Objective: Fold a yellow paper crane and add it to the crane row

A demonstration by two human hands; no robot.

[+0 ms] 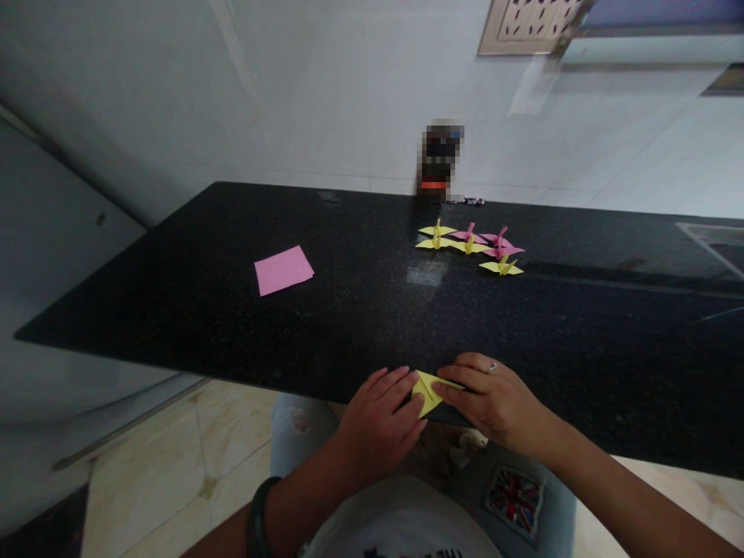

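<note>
A folded piece of yellow origami paper (428, 393) lies at the front edge of the dark countertop (360, 325), between my two hands. My left hand (380, 415) holds its left side, with thumb and fingertips on the paper. From the right, my right hand (494, 395) has its thumb and fingers closed on the other side, partly covering it. A ring shows on one finger of that hand. Diagonal fold lines run across the visible part of the paper.
Several folded paper cranes, yellow (503, 267) and pink (500, 239), stand grouped toward the back. Pink paper sheets (284, 271) lie at left. A blurred dark object (439, 159) leans on the wall (325, 101). A sink edge (712, 236) shows at far right.
</note>
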